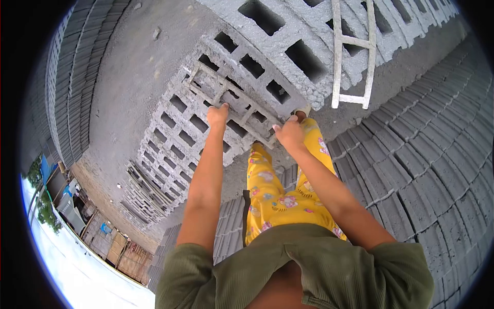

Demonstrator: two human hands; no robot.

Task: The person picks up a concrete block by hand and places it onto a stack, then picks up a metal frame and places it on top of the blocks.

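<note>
A ladder-like, cement-coated frame (222, 80) with two long rails and crossbars lies slanted over a row of grey hollow blocks (173, 135). My left hand (217, 115) is closed on its near rail, close to a middle crossbar. At the frame's right end, my right hand (290, 134) is closed around it, with the thumb pointing toward the rail. Dark rectangular block holes show through and around the frame. My feet stand right beside the blocks, below the frame's right end.
A second ladder-like frame (355, 42) rests on a higher stack of hollow blocks (282, 41) at the upper right. Stacked grey blocks (437, 206) fill the right side. More stacks (77, 77) stand at far left, and sheds (110, 244) at lower left.
</note>
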